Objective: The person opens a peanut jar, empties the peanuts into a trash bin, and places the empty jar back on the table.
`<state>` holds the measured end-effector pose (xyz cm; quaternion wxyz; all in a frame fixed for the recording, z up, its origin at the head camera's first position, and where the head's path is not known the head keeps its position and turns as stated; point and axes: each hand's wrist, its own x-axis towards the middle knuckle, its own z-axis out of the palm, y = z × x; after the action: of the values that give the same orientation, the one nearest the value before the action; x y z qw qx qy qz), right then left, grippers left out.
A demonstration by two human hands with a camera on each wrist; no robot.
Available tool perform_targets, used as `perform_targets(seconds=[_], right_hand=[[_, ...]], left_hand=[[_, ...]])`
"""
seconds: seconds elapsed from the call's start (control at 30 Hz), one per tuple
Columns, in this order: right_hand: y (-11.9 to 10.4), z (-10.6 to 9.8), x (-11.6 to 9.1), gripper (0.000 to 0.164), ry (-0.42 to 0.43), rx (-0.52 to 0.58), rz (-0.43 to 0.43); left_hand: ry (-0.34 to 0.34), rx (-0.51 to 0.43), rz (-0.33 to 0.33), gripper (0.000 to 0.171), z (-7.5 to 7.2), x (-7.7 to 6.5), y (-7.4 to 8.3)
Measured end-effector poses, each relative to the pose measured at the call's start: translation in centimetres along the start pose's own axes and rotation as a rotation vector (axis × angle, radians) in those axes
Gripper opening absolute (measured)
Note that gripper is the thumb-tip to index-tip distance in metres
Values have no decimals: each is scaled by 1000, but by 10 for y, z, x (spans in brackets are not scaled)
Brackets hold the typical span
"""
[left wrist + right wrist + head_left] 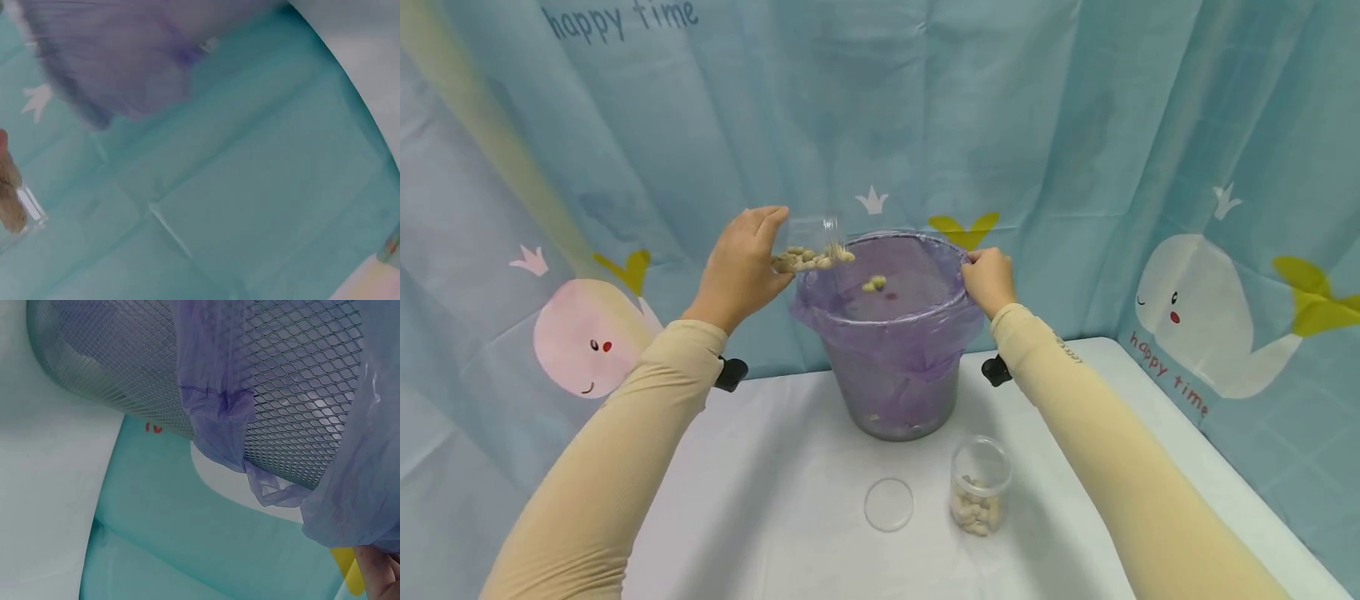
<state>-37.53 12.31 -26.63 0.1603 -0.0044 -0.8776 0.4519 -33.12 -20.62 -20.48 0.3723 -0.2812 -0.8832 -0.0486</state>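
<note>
My left hand [737, 267] grips a clear plastic jar [805, 227] that lies tipped on its side, its mouth over the left rim of a wire mesh bin [300, 381]. Peanuts [808, 260] in the shell lie along the jar's lower side, some at its mouth. A few loose peanuts [874, 284] show inside the bin's opening, below the jar. A purple plastic bag [902, 342] lines the bin and folds down outside. My right hand [990, 283] pinches the bag at the right rim. The left wrist view catches only peanuts [9, 194] at the jar's edge and the bag [119, 62].
On the white table [820, 533], in front of the bin, lie a round clear lid [889, 504] and, to its right, an upright open jar [981, 467] partly filled with peanuts. A blue-green curtain [1000, 108] with printed whales hangs close behind the bin and along both sides.
</note>
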Motion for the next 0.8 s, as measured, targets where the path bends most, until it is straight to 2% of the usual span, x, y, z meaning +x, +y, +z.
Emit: perform_targets(seconds=[0.07, 0.13, 0.27, 0.33, 0.47, 0.53, 0.7, 0.8], right_hand=[[0, 0, 0, 31, 0, -3, -1], [0, 0, 0, 29, -3, -6, 2], [-1, 0, 0, 32, -5, 6, 8], [-2, -1, 0, 34, -6, 15, 13], [-2, -2, -1, 35, -4, 17, 14], [-3, -2, -1, 35, -3, 16, 15], [-2, -2, -1, 35, -3, 27, 14], [-1, -3, -2, 36, 1, 28, 21]], left_hand=[[-38, -1, 4, 76, 0, -2, 0], [-48, 3, 9, 75, 1, -3, 0], [44, 1, 12, 74, 1, -2, -1], [53, 5, 32, 73, 2, -1, -1], [-40, 0, 71, 74, 6, -3, 0], [-61, -2, 76, 75, 8, -4, 1], [7, 2, 61, 74, 6, -2, 3], [-4, 4, 62, 74, 5, -2, 3]])
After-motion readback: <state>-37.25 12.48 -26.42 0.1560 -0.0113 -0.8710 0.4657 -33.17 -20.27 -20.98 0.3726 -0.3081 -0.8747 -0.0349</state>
